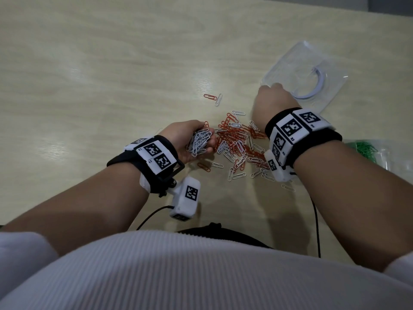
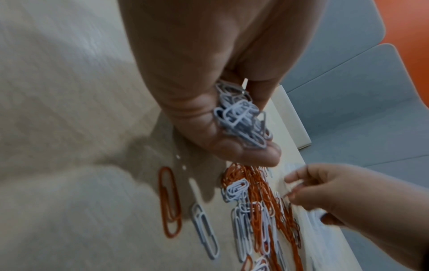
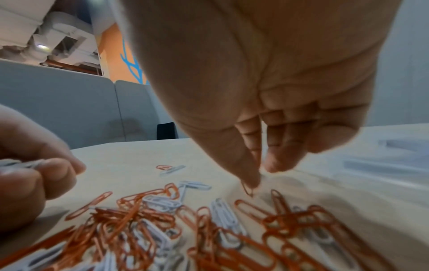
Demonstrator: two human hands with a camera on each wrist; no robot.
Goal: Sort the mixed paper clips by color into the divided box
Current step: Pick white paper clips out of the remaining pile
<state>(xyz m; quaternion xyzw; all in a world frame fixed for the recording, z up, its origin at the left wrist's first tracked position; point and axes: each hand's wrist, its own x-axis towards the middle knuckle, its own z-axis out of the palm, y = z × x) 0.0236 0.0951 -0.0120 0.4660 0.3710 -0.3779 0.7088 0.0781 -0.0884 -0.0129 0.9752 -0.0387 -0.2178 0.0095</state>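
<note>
My left hand is cupped palm-up and holds a bunch of white paper clips, also seen in the left wrist view as white clips in the curled fingers. Right of it, a mixed pile of orange and white clips lies on the table. My right hand hovers past the pile at the near edge of a clear plastic container. In the right wrist view its thumb and forefinger pinch one orange clip.
Green clips lie in a clear box compartment at the right edge. An orange clip and a white one lie apart beyond the pile. Loose clips are scattered toward me. Wrist cables run off the near table edge.
</note>
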